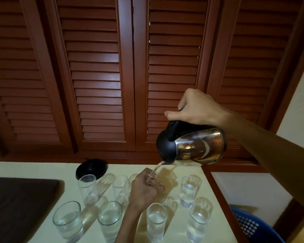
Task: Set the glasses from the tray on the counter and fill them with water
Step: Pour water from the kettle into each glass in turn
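Water is poured from a steel kettle point(197, 146), tilted by the right hand point(195, 107), whose grip is clamped on the black handle, into a glass point(152, 178) in the back row of the desk point(47, 170). That glass is steadied by the left hand point(142, 188), its grip closed around the walls. Eight glasses are counted on the desk, in two rows of four, none of them on the dark tray point(19, 204) at the left. Five appear already filled: the four in the front row point(156, 221) and the back-right glass point(189, 191). The sixth is being filled; two back-row glasses point(88, 188) at the left look empty and are judged still to be done. One black kettle base point(91, 168) is seen behind the glasses.
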Action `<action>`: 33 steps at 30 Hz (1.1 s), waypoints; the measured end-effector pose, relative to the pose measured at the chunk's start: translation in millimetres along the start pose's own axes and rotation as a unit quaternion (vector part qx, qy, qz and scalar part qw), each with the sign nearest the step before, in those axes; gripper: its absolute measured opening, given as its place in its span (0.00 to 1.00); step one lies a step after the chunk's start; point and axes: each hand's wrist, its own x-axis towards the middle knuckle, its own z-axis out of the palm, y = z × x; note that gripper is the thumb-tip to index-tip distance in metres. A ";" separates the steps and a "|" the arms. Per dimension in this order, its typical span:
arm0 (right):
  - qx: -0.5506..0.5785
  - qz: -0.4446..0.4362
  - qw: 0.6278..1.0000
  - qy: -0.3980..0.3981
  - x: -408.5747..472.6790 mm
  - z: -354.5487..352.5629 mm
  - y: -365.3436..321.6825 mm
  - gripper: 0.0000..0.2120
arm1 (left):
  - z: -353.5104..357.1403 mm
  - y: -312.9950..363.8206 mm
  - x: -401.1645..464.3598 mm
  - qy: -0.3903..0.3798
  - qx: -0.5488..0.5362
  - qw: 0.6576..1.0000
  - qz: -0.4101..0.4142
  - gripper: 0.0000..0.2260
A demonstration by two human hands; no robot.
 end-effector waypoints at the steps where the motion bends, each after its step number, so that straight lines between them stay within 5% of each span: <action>1: 0.002 0.003 1.000 0.001 0.7 -0.8 0.6 0.29 | 0.3 -1.4 0.3 -0.001 -0.001 1.000 0.000 0.12; 33: 0.046 0.023 0.999 -0.004 -2.3 -17.1 0.7 0.24 | -0.2 -8.2 -0.6 0.025 -0.037 0.999 0.000 0.10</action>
